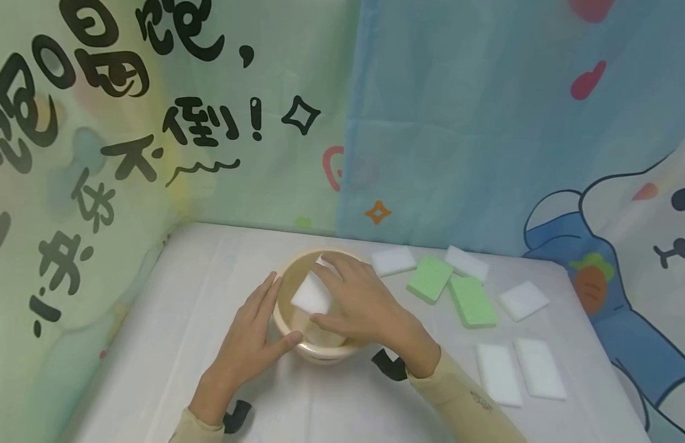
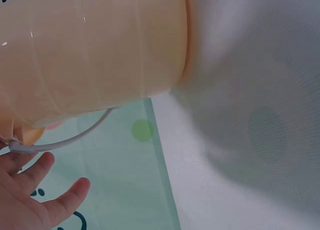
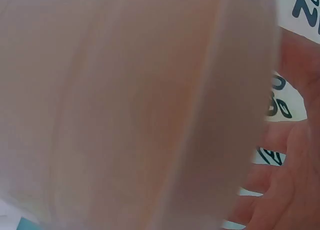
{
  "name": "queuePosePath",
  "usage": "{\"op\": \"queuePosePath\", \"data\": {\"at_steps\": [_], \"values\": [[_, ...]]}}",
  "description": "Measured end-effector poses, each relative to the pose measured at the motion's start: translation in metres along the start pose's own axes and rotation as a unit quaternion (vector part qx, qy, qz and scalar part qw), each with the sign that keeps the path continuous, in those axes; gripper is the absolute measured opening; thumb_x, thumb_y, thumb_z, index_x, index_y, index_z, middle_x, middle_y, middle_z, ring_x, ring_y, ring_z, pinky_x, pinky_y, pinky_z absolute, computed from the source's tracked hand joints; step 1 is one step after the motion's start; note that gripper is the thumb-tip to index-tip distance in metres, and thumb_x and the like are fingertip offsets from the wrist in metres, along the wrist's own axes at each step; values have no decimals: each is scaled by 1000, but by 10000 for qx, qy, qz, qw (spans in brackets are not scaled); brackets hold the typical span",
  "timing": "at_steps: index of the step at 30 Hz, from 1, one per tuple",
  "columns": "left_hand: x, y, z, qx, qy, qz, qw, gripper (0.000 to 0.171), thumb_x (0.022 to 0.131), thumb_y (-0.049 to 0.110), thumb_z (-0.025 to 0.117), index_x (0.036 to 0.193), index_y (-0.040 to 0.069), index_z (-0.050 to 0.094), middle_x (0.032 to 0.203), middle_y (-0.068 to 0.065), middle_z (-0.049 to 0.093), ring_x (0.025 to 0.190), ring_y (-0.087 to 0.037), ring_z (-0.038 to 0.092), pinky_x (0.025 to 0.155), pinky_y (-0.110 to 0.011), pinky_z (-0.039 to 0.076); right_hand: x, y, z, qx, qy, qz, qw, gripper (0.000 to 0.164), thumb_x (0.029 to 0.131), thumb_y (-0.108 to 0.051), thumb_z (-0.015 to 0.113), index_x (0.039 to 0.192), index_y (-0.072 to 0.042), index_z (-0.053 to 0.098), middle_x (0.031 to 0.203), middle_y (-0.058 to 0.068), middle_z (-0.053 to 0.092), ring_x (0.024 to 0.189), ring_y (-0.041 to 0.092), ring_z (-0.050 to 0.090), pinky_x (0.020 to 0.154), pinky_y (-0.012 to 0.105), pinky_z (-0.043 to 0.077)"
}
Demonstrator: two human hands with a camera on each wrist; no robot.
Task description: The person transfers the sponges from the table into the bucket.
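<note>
A cream bucket (image 1: 321, 353) stands on the white-covered table, its thin handle (image 2: 60, 145) hanging outside in the left wrist view. My left hand (image 1: 248, 338) lies against the bucket's left side, fingers straight along the rim and thumb at the front rim. My right hand (image 1: 356, 298) reaches in over the rim from the right. Between its thumb and fingertips it holds a white sponge (image 1: 311, 295), tilted inside the bucket. In the right wrist view the bucket wall (image 3: 125, 109) hides the sponge and the fingertips of that hand (image 3: 295, 155).
Right of the bucket lie two green sponges (image 1: 430, 279) (image 1: 472, 301) and several white sponges (image 1: 523, 301), a pair of them (image 1: 498, 374) nearest the front. A printed cloth (image 1: 265, 197) hangs behind the table and along its left side.
</note>
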State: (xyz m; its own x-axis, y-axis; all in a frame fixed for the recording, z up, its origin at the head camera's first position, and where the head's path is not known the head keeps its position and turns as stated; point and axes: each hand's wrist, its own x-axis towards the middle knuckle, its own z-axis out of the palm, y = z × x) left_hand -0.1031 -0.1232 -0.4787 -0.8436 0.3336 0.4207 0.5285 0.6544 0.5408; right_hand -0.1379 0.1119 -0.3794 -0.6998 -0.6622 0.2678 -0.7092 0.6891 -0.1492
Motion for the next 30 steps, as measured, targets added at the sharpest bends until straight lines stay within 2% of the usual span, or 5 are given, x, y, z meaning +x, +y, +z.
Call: {"op": "queuePosePath", "data": {"at_steps": [7, 10, 16, 22, 30], "values": [[1, 2, 0, 6, 44, 59, 10000, 94, 93, 64, 57, 160, 9, 21, 163, -14, 22, 145, -36, 29, 110, -61, 33, 2, 2, 8, 397, -75, -14, 9992, 77, 88, -45, 75, 145, -2, 48, 148, 22, 43, 139, 37, 38, 113, 53, 31], [1, 3, 0, 16, 41, 50, 10000, 95, 94, 70, 50, 160, 9, 21, 163, -14, 23, 145, -36, 29, 110, -60, 33, -2, 6, 10, 532, 25, 54, 9986, 69, 91, -40, 72, 145, -3, 48, 148, 20, 45, 138, 37, 39, 112, 55, 32], [1, 4, -1, -26, 40, 6, 10000, 95, 94, 74, 44, 160, 9, 22, 163, -14, 23, 145, -36, 29, 110, -60, 32, -10, 13, 4, 488, 321, 151, 9982, 59, 92, -34, 73, 139, -3, 54, 141, 19, 52, 130, 36, 47, 105, 57, 38], [1, 4, -1, -47, 18, -32, 10000, 96, 93, 75, 44, 160, 10, 22, 163, -13, 24, 145, -35, 29, 110, -61, 32, -26, 24, -4, 418, 401, 418, 9974, 57, 90, -31, 74, 138, -4, 57, 138, 18, 54, 128, 37, 49, 103, 59, 38], [0, 4, 0, -44, 20, -65, 10000, 95, 93, 74, 46, 160, 11, 22, 163, -12, 23, 145, -36, 28, 111, -61, 31, -57, 44, -14, 315, 813, 738, 9935, 54, 90, -31, 75, 134, -4, 59, 132, 19, 57, 122, 41, 52, 99, 62, 40]]}}
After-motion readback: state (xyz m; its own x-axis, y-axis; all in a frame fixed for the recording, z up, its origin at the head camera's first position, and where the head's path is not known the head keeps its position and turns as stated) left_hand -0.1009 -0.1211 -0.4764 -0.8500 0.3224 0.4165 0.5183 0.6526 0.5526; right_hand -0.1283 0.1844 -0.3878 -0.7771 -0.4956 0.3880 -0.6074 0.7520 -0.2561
